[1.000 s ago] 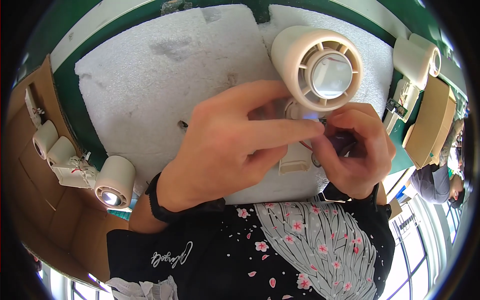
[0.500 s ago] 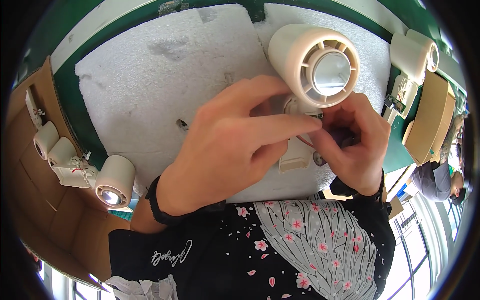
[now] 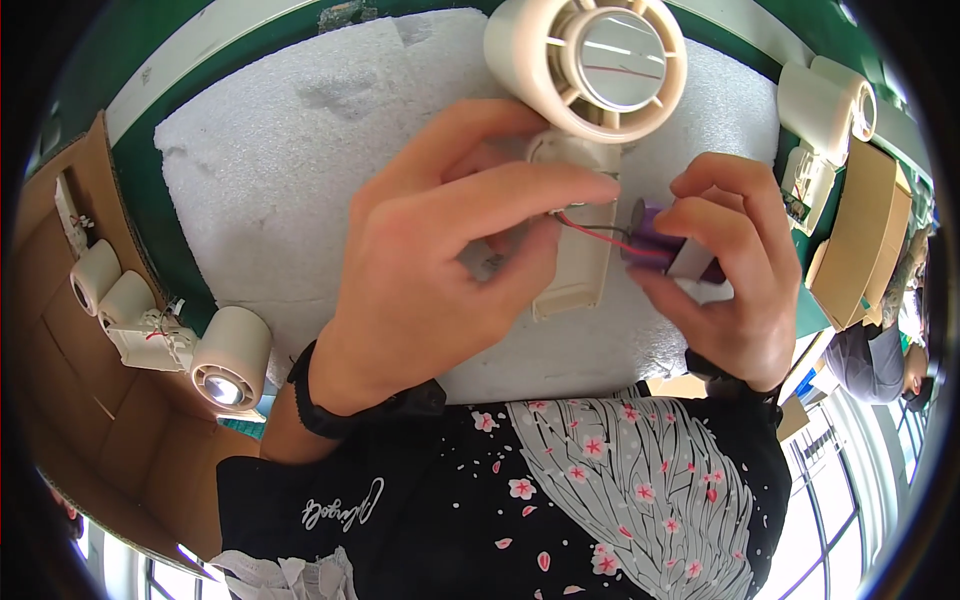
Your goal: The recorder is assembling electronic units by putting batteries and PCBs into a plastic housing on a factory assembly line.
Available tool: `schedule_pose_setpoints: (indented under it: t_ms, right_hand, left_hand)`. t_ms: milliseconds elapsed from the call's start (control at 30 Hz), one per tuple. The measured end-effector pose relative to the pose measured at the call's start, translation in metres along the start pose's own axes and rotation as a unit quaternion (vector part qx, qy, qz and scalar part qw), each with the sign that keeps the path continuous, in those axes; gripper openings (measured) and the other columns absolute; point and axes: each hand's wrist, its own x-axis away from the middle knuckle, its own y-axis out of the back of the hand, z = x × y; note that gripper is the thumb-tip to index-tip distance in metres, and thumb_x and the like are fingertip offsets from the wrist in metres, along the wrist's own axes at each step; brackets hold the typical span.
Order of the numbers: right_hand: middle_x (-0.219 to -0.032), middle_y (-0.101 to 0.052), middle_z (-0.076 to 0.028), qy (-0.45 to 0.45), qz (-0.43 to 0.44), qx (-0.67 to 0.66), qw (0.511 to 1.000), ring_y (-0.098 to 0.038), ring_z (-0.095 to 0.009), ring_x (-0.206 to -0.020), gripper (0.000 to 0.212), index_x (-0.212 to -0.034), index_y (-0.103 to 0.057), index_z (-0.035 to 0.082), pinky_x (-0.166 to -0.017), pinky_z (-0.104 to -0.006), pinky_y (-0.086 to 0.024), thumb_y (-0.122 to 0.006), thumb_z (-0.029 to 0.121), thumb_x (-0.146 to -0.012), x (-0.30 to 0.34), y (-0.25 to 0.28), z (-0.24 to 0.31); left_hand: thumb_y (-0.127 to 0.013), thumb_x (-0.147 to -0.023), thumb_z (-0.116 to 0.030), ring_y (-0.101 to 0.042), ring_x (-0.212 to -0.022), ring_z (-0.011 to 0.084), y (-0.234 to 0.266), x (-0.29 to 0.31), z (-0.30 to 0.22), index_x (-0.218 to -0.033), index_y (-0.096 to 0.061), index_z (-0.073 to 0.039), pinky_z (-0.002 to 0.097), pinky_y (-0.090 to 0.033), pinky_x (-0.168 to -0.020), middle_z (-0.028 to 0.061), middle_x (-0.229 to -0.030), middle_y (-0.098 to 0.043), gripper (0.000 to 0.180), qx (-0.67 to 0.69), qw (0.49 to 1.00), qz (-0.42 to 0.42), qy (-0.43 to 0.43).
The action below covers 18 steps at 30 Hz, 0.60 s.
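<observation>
My left hand is closed round the neck of a cream handheld fan, with index finger and thumb near where the wires meet it. The fan's round head points up and away, its silver centre facing me. Below it the open handle shell shows its hollow inside. My right hand grips a purple battery pack with a pale strip on it, right of the handle. Red and dark wires run from the battery to the handle. My left fingers hide most of the wires' other end.
White foam sheets cover the green table. At left stands a cardboard box with several fan parts, including a fan head. More fan parts and a carton lie at right. A person is beyond them.
The fan has moved up and left with my left hand. My right hand has drawn the battery away from the handle, and the wires between them now show.
</observation>
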Motion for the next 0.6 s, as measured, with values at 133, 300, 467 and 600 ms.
schedule_pose_setpoints:
  t_ms: [133,300,467,600]
  right_hand:
    - [-0.106,-0.061,-0.016,0.029,0.012,0.102,0.994,-0.063,-0.029,-0.093,0.037,-0.091,-0.064,-0.003,-0.075,-0.0362,-0.054,-0.08,-0.007,-0.058,-0.004,0.01,-0.006]
    - [-0.105,-0.065,-0.018,0.034,-0.022,0.153,0.987,-0.065,-0.03,-0.091,0.027,-0.083,-0.067,-0.005,-0.073,-0.0356,-0.054,-0.078,-0.009,-0.059,-0.005,0.016,0.0]
    - [-0.102,-0.066,-0.017,0.047,-0.053,0.134,0.988,-0.065,-0.03,-0.085,0.024,-0.082,-0.066,-0.005,-0.07,-0.0346,-0.055,-0.076,-0.006,-0.061,0.001,0.017,0.006]
    - [-0.105,-0.067,-0.016,0.048,-0.06,0.158,0.984,-0.066,-0.03,-0.085,0.02,-0.083,-0.067,-0.005,-0.072,-0.0357,-0.056,-0.074,-0.007,-0.065,0.001,0.005,0.009]
  left_hand:
    - [-0.062,-0.069,0.016,-0.064,-0.079,0.0118,-0.005,0.0,0.002,-0.096,-0.072,-0.002,0.0217,-0.05,-0.06,0.0104,-0.106,-0.063,0.034,0.009,0.999,-0.035,0.01]
    - [-0.062,-0.07,0.015,-0.062,-0.073,0.0108,-0.006,-0.002,0.004,-0.094,-0.072,-0.003,0.0215,-0.048,-0.058,0.0096,-0.101,-0.063,0.032,-0.001,0.998,-0.063,-0.004]
    - [-0.064,-0.07,0.011,-0.063,-0.066,0.0144,-0.003,-0.006,-0.005,-0.095,-0.074,-0.01,0.0251,-0.051,-0.055,0.0088,-0.102,-0.064,0.034,-0.027,0.997,-0.067,-0.008]
    - [-0.065,-0.071,0.01,-0.062,-0.067,0.0156,-0.005,0.0,0.002,-0.096,-0.073,-0.01,0.0267,-0.05,-0.056,0.0091,-0.105,-0.064,0.033,0.007,0.997,-0.07,-0.016]
